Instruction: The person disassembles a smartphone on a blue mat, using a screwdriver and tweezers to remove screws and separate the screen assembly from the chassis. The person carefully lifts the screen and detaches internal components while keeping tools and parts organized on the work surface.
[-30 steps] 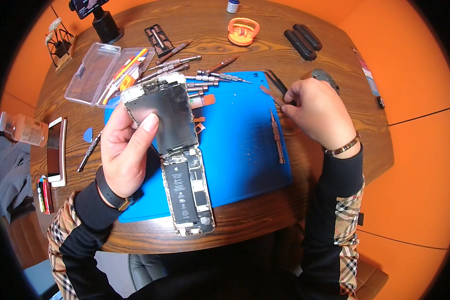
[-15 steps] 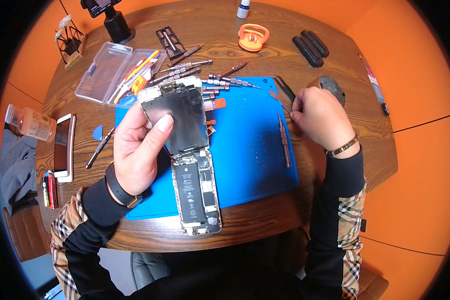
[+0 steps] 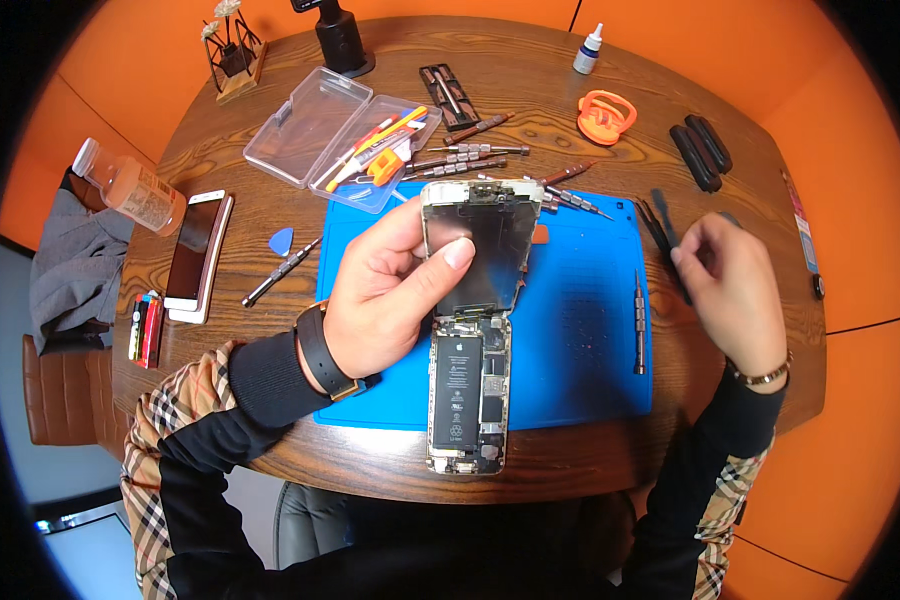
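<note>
An opened smartphone hangs in two joined halves over the near edge of the blue mat. My left hand [image 3: 390, 285] grips its screen panel [image 3: 485, 245], thumb across the dark inner face. Below hangs the phone body [image 3: 498, 395], its black battery [image 3: 457, 390] and circuit boards uncovered. At the right of the mat, my right hand [image 3: 732, 290] is closed in a pinch on a slim dark pry tool [image 3: 664, 206]. Dark tweezers [image 3: 652, 228] lie right beside that tool. A thin screwdriver [image 3: 640, 330] rests along the mat's right side.
Several screwdrivers [image 3: 470, 158] lie beyond the mat [image 3: 580, 390], near a clear plastic case [image 3: 300, 120] of tools. An orange suction cup [image 3: 605, 118], a small bottle [image 3: 588, 50] and a black case [image 3: 698, 150] stand farther back. At left are a white phone [image 3: 198, 255] and a blue pick [image 3: 281, 241].
The view has turned left, so the whole scene sits farther right. My left hand still holds the screen panel. The pry tool in my right hand now points more away from me, alongside the tweezers.
</note>
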Tool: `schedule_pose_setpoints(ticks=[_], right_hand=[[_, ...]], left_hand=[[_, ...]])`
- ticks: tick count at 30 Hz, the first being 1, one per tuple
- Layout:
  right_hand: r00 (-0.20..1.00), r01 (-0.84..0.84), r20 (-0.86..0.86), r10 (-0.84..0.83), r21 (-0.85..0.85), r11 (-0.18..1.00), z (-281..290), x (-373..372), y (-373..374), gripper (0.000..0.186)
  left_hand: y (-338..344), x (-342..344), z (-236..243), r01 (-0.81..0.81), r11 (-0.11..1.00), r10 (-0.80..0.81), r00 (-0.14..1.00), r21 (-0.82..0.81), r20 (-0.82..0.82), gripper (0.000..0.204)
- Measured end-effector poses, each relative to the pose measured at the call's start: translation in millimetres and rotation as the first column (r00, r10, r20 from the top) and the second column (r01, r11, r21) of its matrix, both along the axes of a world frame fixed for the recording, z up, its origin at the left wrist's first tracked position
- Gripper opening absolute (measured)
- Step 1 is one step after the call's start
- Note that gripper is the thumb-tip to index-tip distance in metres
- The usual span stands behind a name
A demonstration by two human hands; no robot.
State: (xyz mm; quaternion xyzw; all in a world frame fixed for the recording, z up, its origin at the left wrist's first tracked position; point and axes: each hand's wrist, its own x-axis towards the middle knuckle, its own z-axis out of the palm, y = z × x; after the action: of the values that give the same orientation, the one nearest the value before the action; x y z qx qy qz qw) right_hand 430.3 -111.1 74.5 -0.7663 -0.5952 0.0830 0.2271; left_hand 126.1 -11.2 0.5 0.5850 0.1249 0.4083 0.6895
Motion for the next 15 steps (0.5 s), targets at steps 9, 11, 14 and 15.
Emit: schedule_pose_setpoints(ticks=[9, 11, 14, 15], right_hand=[[0.580, -0.086, -0.653, 0.486, 0.545, 0.834, 4, -32, -3, 0.032], [0.276, -0.092, -0.650, 0.708, 0.716, 0.692, -1, -33, 0, 0.041], [0.340, 0.031, -0.645, 0.684, 0.735, 0.678, -10, -40, -2, 0.043], [0.488, -0.008, -0.595, 0.638, 0.728, 0.685, -12, -43, -3, 0.036]], left_hand=[[1, 2, 3, 0.047, 0.998, -0.048, 0.999, 0.048, 0.025, 0.039], [1, 1, 4, 0.053, 0.998, -0.054, 0.998, 0.043, 0.023, 0.039], [2, 0, 6, 0.031, 0.996, -0.026, 0.998, 0.082, -0.053, 0.039], [2, 0, 6, 0.030, 0.997, -0.026, 0.998, 0.073, -0.055, 0.039]])
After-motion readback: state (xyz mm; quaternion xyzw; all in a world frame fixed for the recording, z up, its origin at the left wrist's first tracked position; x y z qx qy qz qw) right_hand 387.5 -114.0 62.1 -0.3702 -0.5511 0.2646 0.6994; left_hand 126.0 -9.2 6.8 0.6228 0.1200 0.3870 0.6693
